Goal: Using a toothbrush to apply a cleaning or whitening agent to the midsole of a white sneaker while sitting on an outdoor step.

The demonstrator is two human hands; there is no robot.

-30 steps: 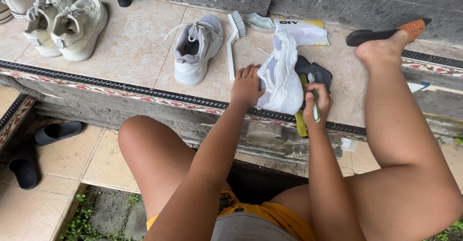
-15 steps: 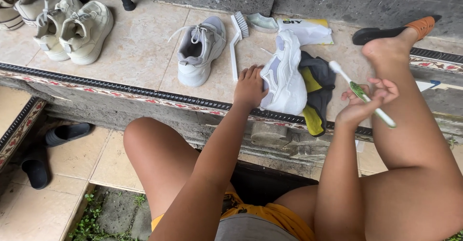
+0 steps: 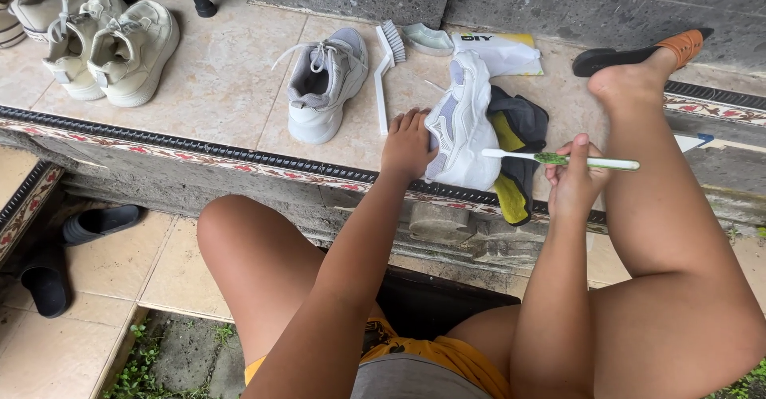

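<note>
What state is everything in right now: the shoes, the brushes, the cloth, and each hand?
White sneaker: on its side, steadied by left hand.
Toothbrush: held level in right hand, head toward the sneaker.
Grey sneaker: upright, laced, untouched.
Scrub brush: lying flat on tiles.
Dark and yellow cloth: crumpled beside the sneaker.
Beige sneakers: upright as a pair.

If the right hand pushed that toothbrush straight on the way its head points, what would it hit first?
Probably the white sneaker: the right hand holds the toothbrush pointing left, its head already at the sneaker's side. Depth is unclear.
</note>
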